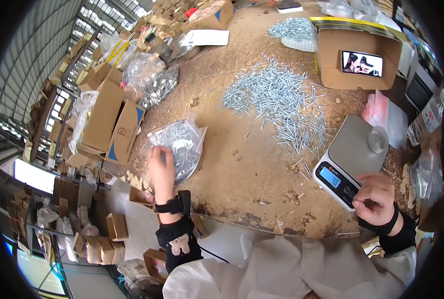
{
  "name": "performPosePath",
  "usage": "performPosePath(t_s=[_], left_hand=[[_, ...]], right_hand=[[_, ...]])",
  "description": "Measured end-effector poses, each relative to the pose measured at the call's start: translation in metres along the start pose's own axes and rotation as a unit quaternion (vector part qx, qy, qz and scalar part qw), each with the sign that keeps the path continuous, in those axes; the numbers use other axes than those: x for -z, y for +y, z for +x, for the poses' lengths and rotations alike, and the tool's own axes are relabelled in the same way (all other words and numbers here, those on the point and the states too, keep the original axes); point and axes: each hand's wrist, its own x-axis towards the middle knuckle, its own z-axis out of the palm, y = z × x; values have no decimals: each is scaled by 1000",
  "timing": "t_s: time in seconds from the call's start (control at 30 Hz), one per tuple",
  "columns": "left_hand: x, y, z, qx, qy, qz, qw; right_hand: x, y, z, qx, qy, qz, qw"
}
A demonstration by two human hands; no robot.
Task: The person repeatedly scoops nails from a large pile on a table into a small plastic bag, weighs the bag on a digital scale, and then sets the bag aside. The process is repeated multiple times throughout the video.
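Note:
My left hand [161, 164] is at the near left edge of a clear plastic bag [194, 142], its fingers bent and closed on the film. Small metal pieces show through the bag, which rests on a round dish. On the right, my right hand [378, 199] hovers by the front corner of a white digital scale [351, 154]. Its thumb and a finger come together in a pinch; anything between them is too small to make out. A small round translucent cup [378, 139] sits on the scale's grey plate. Beyond lies a large loose heap of silver screws [276, 97].
An open cardboard box [326, 74] at the far right holds a phone [362, 64] playing video. More screws [291, 30] lie behind. Red-edged plastic bags [386, 117] are beside the scale. Cardboard boxes [104, 119] and bagged parts [159, 87] line the table's left side.

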Motion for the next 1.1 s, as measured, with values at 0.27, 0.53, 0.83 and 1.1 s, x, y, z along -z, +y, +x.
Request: performPosePath(t_s=[0.27,0.53,0.83,1.1], left_hand=[[27,-28,7,99,36,-217,971],[27,-54,-24,260,-25,-376,889],[-1,-60,-24,1,-80,-50,996],[-5,-44,-12,83,-94,-50,991]], right_hand=[[2,6,3,14,29,21,999],[-4,15,-2,64,51,6,997],[-8,22,-9,53,55,11,997],[8,13,-11,28,91,-59,994]])
